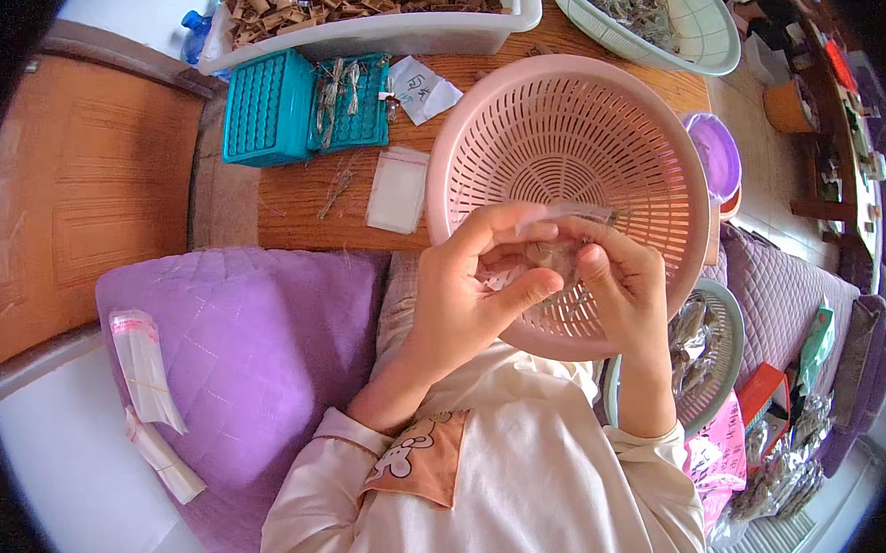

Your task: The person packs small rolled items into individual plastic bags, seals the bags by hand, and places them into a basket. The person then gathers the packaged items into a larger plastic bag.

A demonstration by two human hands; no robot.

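Note:
Both of my hands meet over the near part of a large pink slotted basket (439, 167). Between them is a small clear plastic bag (566, 254), partly hidden by the fingers; what it contains is too blurred to make out. My left hand (484, 284) is closed on the bag's left side, with the thumb pointing right. My right hand (624, 282) pinches its right side, thumb upward. Left of the basket, a flat stack of clear bags (396, 191) lies on the wooden table.
Beyond the basket stands a white bin (381, 51) of brown curled pieces. A teal tray (266, 111) and a pale green basket (716, 32) flank it. Bundled clear bags (148, 377) lie on a purple cushion (276, 335) at left. Another green basket (729, 347) holds filled bags.

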